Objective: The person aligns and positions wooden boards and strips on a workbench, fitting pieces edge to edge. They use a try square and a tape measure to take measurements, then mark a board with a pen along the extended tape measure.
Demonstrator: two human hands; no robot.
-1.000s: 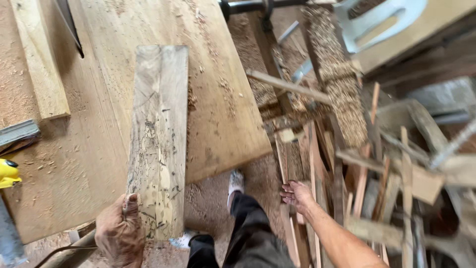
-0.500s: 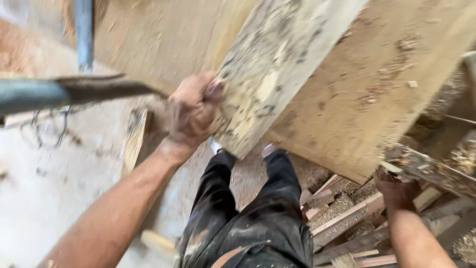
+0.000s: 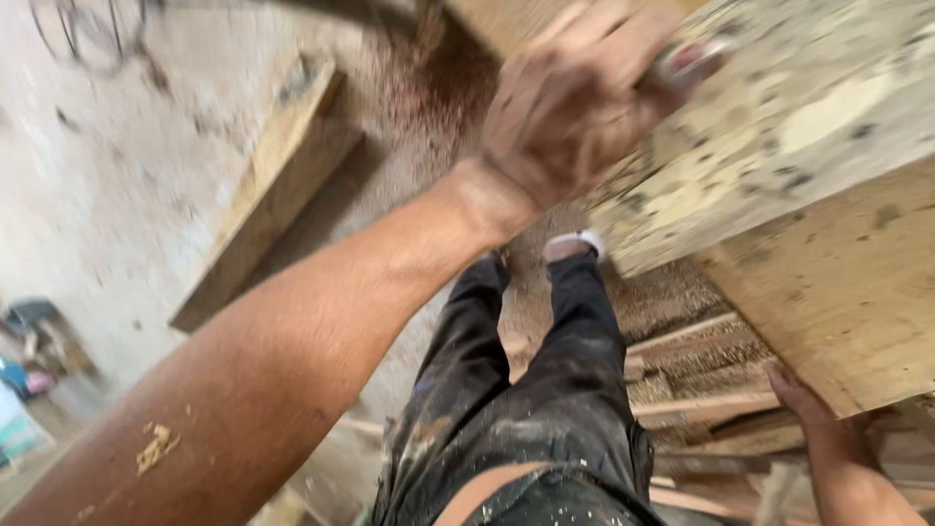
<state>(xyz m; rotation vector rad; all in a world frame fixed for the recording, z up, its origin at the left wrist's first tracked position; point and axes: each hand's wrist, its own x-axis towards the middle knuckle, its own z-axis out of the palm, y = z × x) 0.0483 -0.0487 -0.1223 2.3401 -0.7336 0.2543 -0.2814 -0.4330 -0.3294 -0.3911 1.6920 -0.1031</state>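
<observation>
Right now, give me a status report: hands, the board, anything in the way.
Left hand gripping weathered board at its edge. Right hand under the plywood sheet. Wood scraps underfoot.

Single head-worn view, looking steeply down past the person's legs to a sawdust-covered floor (image 3: 409, 146). Very near, blurred: left hand (image 3: 575, 102) at 12 o'clock, right hand (image 3: 804, 399) at 4 o'clock, weathered board (image 3: 789, 127) at 2 o'clock.

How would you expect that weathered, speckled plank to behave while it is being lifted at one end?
The weathered plank looks thick and flat, so it should stay stiff rather than sag. The left hand grips only its end, so it probably feels heavy and inclined to swing. Its rough, flaking face suggests little slipping, though splinters are possible. The right hand sits under the workbench edge, apart from it.
</observation>
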